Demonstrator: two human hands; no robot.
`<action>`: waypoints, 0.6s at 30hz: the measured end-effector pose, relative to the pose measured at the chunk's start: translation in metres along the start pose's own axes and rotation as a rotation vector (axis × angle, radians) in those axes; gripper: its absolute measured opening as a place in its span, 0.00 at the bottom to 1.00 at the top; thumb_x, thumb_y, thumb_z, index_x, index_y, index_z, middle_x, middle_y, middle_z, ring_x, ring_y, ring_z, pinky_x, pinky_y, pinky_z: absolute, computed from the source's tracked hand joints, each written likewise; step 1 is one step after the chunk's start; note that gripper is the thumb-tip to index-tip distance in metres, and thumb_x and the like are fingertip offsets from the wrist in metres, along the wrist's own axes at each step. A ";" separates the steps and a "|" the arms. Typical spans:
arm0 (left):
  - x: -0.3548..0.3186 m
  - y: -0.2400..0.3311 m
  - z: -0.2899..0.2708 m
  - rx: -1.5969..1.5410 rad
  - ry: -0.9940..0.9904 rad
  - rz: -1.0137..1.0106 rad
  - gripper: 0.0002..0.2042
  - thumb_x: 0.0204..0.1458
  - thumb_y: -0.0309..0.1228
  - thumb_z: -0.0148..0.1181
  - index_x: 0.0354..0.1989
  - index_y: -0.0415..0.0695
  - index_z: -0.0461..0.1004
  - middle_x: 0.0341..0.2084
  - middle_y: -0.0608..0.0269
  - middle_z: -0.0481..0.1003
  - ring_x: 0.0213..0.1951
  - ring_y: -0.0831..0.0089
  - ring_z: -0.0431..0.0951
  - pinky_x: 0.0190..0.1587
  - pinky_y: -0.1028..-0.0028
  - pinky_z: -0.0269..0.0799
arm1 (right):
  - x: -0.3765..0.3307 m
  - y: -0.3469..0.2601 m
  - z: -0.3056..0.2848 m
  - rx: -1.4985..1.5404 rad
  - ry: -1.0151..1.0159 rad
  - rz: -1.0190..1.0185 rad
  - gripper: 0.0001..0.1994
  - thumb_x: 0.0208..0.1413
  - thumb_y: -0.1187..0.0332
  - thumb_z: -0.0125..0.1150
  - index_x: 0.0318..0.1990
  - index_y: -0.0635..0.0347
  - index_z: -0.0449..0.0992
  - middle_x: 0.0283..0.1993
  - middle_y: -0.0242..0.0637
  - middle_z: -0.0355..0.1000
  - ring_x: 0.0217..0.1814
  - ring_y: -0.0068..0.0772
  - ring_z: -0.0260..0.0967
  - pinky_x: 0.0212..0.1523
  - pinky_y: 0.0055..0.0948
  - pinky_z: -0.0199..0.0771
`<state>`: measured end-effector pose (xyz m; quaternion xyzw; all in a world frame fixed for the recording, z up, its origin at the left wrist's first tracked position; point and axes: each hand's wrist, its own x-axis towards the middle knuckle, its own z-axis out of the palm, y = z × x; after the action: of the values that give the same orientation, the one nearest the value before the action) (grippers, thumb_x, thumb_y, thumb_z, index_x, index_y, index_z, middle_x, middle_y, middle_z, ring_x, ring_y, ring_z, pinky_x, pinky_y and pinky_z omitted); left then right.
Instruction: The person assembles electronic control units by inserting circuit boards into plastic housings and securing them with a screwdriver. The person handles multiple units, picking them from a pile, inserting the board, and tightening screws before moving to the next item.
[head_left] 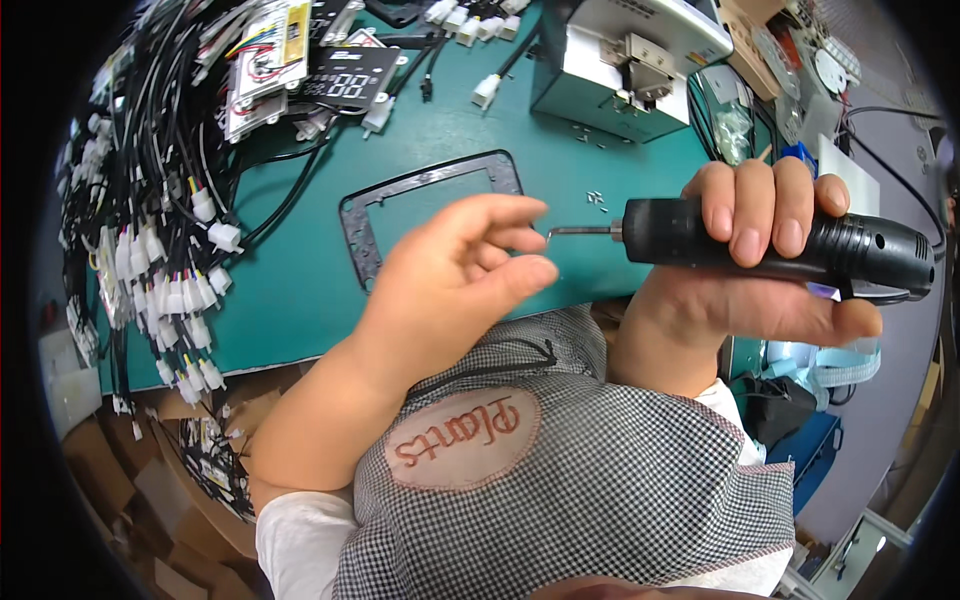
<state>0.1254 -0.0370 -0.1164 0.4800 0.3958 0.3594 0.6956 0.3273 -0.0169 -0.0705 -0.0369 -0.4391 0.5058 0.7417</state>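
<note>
In my right hand (765,215) is a black electric screwdriver (690,232), held level with its thin bit pointing left. My left hand (465,260) hovers at the bit's tip, thumb and forefinger apart on either side of it and the other fingers curled. A tiny bright piece seems to sit on the tip, too small to make out. Behind my left hand a black rectangular plastic frame (430,172) lies on the green tabletop (290,310), partly hidden by the hand. Several small screws (596,199) are scattered on the table beyond the bit.
Bundled black cables with white connectors (175,290) hang over the table's left side. Display boards (350,78) are piled at the back left. A box-shaped metal machine (610,85) stands at the back right, with more screws beside it. Cardboard boxes (190,530) sit below left.
</note>
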 end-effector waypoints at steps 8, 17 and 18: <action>-0.005 -0.008 -0.010 -0.331 -0.142 -0.091 0.05 0.58 0.28 0.56 0.36 0.40 0.72 0.26 0.65 0.75 0.24 0.84 0.70 0.26 0.83 0.66 | -0.003 0.013 0.010 0.138 0.050 0.056 0.34 0.45 0.40 0.64 0.49 0.61 0.67 0.29 0.34 0.66 0.24 0.30 0.65 0.28 0.33 0.66; -0.005 0.008 -0.023 0.429 -0.154 0.418 0.06 0.51 0.28 0.59 0.33 0.39 0.77 0.28 0.59 0.76 0.27 0.73 0.74 0.30 0.73 0.71 | 0.007 0.023 0.010 0.291 0.066 0.183 0.32 0.48 0.42 0.62 0.48 0.63 0.66 0.28 0.34 0.66 0.23 0.28 0.65 0.26 0.31 0.67; -0.005 0.016 -0.028 0.495 -0.119 0.467 0.07 0.50 0.28 0.60 0.35 0.39 0.78 0.28 0.58 0.76 0.28 0.71 0.74 0.32 0.72 0.71 | 0.009 0.024 0.011 0.285 0.069 0.187 0.32 0.49 0.42 0.62 0.48 0.63 0.66 0.27 0.34 0.66 0.23 0.28 0.66 0.26 0.31 0.67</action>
<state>0.0959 -0.0257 -0.1061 0.7321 0.3091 0.3732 0.4787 0.3035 -0.0027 -0.0700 0.0106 -0.3318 0.6283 0.7036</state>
